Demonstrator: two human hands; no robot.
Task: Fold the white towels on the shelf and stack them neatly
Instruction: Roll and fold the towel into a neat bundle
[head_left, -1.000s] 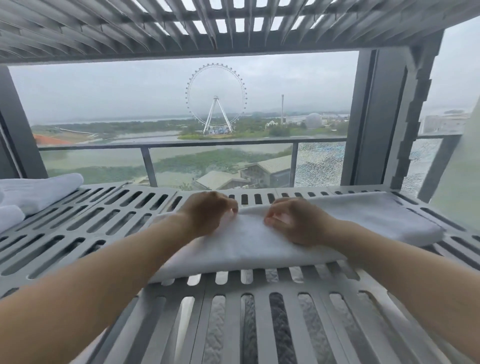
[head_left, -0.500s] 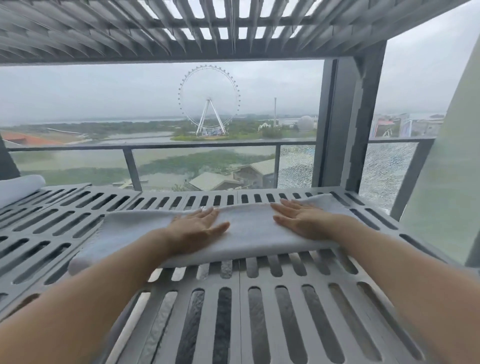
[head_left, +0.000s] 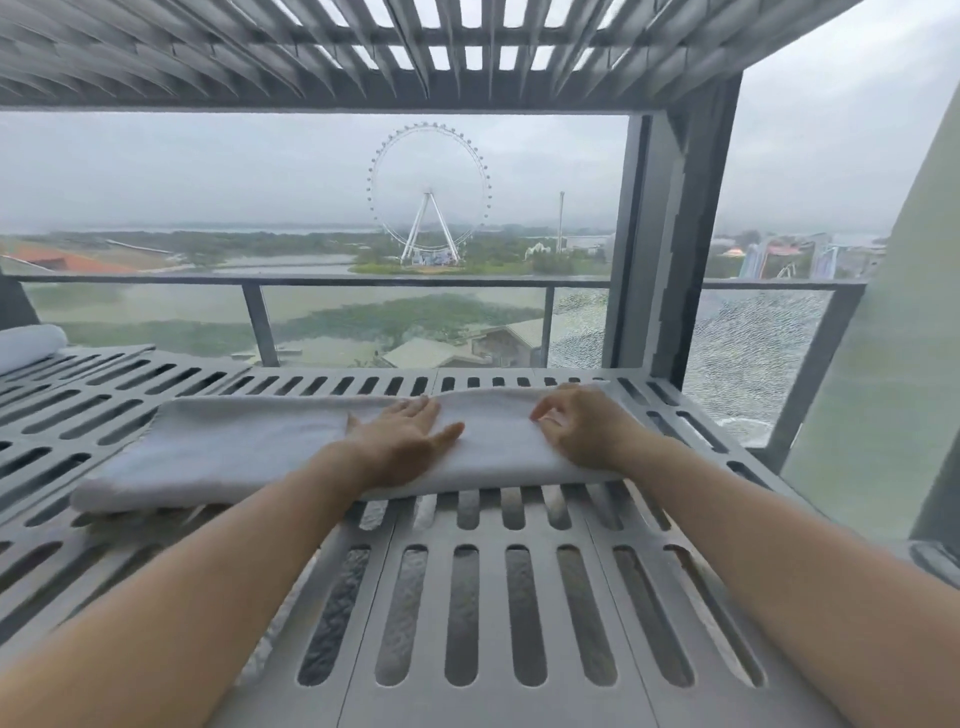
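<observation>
Right hand (head_left: 584, 434) now curled — pinching towel (head_left: 234, 447); left hand (head_left: 400, 441) flat.

A second ago both my hands were bunched up on the middle of the towel (head_left: 234, 447), and half a second ago both lay flat on it. Now only my left hand (head_left: 402, 441) is spread palm down. My right hand (head_left: 582, 431) has slid out to the towel's right end, and its fingers (head_left: 545, 413) have curled again, pinching the cloth there. Most of the towel now lies to my left.
</observation>
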